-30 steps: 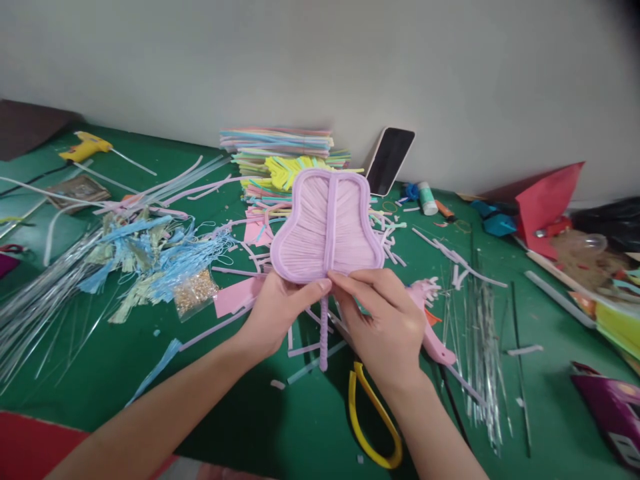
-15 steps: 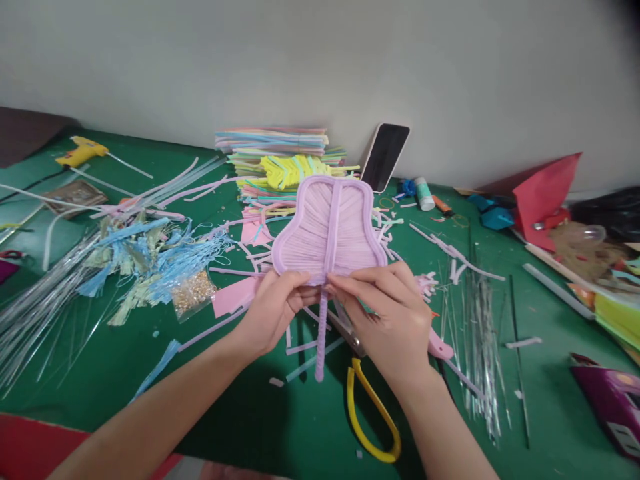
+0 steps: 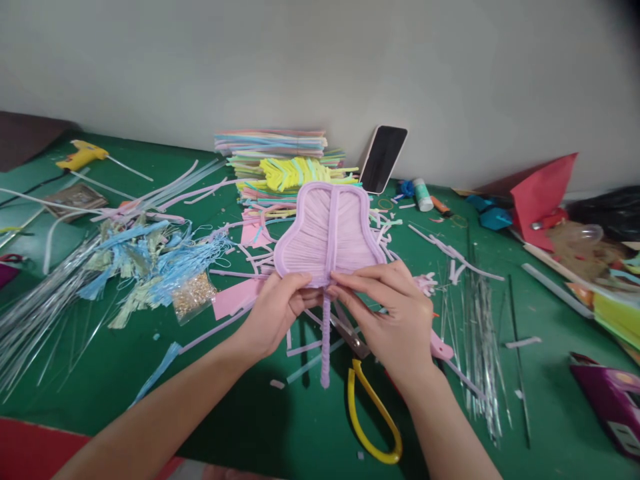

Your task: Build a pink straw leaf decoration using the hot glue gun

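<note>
Lilac fan (image 3: 307, 237) is being held mid-view over the tabletop (image 3: 240, 413); left hand (image 3: 271, 313) is pinching its rim at 7 o'clock, right hand (image 3: 395, 313) is pinching at 6, scissors (image 3: 351, 400) are lying around 5:30.

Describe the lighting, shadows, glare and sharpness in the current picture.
Head view: soft, muted light, with a dark shadow on the green table below the lilac fan; head view: silvery strips at the right glint, while the phone shows no strong glare; head view: slightly soft overall, yet the fan's ribs are readable; head view: the upper right corner darkens.
</note>
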{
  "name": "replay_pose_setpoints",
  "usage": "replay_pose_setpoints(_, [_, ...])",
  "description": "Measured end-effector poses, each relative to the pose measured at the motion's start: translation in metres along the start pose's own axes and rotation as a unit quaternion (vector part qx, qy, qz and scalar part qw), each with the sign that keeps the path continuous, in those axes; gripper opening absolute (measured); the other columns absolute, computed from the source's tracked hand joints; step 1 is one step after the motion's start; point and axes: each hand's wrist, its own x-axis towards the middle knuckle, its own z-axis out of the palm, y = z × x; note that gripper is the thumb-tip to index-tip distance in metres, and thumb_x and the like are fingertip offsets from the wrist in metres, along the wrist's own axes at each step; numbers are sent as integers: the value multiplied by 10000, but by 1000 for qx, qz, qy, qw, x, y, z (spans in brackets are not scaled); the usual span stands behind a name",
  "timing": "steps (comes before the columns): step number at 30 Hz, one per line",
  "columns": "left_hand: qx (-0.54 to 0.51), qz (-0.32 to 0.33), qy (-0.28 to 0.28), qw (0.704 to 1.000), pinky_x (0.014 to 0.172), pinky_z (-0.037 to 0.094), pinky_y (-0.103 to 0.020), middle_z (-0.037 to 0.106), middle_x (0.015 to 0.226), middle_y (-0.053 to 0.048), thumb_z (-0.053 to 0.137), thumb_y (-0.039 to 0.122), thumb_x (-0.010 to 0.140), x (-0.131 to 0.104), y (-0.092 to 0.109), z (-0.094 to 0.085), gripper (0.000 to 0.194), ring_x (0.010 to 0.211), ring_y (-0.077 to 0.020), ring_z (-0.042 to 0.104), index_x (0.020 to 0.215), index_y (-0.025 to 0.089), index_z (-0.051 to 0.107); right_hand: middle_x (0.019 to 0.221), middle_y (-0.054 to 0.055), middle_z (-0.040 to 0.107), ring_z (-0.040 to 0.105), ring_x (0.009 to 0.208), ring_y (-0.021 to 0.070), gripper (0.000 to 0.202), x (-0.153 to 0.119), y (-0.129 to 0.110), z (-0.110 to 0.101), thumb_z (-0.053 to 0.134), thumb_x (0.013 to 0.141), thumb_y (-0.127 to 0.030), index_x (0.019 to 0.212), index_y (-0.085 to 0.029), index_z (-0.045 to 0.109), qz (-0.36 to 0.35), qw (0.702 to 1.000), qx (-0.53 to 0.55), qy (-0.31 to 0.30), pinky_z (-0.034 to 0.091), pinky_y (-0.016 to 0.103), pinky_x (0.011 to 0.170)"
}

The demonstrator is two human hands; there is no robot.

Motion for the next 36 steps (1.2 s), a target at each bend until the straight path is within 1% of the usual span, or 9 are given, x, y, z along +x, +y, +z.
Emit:
replay_pose_setpoints(9, [0, 0, -12, 1000, 902, 555, -425, 757, 946, -96, 655, 219, 753, 1, 0, -1, 131, 939, -270, 707, 826, 115, 684, 793, 18, 703, 581, 728, 151, 119, 3, -1, -3, 715, 812, -183, 912, -232, 755, 1, 1000, -28, 3, 492, 314, 670])
replay_pose_setpoints(12, [-4, 6, 10, 1000, 913, 548, -431, 750, 967, -97, 629, 198, 772, 4, 0, -3, 178, 942, -257, 702, 921, 113, 676, 821, 27, 692, 604, 740, 158, 106, 3, 2, -15, 672, 848, -242, 918, -226, 750, 49, 994, -100, 8, 495, 317, 676])
replay_pose_setpoints(15, [-1, 12, 51, 999, 884, 563, -430, 745, 902, -92, 604, 179, 774, 9, 2, -7, 165, 869, -231, 700, 901, 100, 674, 811, 31, 691, 613, 737, 184, 101, -6, 11, -24, 660, 846, -258, 885, -215, 742, 98, 977, -172, -78, 486, 328, 660])
replay_pose_setpoints(18, [-21, 5, 65, 998, 870, 570, -431, 735, 883, -82, 585, 155, 776, 11, 4, -9, 138, 829, -206, 684, 877, 108, 666, 795, 43, 699, 610, 763, 218, 93, -21, 24, -21, 637, 835, -182, 862, -192, 725, 92, 958, -203, -178, 476, 346, 669])
replay_pose_setpoints(23, [-44, -17, 43, 998, 863, 571, -435, 712, 1042, -110, 554, 165, 829, 14, 5, -10, 199, 962, -244, 657, 981, 109, 669, 813, 62, 694, 603, 795, 243, 172, -34, 34, -8, 615, 810, -96, 924, -170, 722, 85, 938, -225, -251, 476, 362, 699])
replay_pose_setpoints(26, [-54, -17, 19, 998, 871, 566, -437, 690, 1149, -117, 521, 178, 873, 14, 5, -9, 268, 1041, -265, 641, 1099, 124, 654, 841, 57, 705, 628, 781, 224, 152, -29, 25, -11, 644, 815, -155, 952, -162, 709, 120, 953, -176, -215, 484, 342, 687])
replay_pose_setpoints(29, [-61, -17, -5, 998, 887, 556, -430, 703, 1135, -105, 505, 214, 907, 11, 5, -7, 287, 1057, -265, 640, 1140, 137, 652, 760, 13, 688, 598, 641, 162, 48, -20, 8, -16, 646, 838, -229, 840, -200, 683, 153, 977, -106, -105, 458, 289, 580])
replay_pose_setpoints(32, [-66, -10, -42, 997, 925, 531, -406, 707, 1144, -93, 527, 235, 915, 6, 3, -4, 286, 1114, -265, 620, 1157, 152, 654, 755, 8, 672, 584, 680, 157, 18, -14, -9, -14, 644, 846, -207, 832, -215, 650, 100, 992, -72, -22, 460, 290, 609])
replay_pose_setpoints(36, [-70, -7, -64, 995, 971, 490, -374, 684, 1209, -83, 555, 218, 909, 0, 0, 0, 292, 1168, -258, 597, 1183, 179, 647, 847, 32, 684, 582, 802, 179, 78, -9, -19, -5, 649, 849, -179, 920, -210, 643, 38, 997, -67, -17, 479, 335, 730])
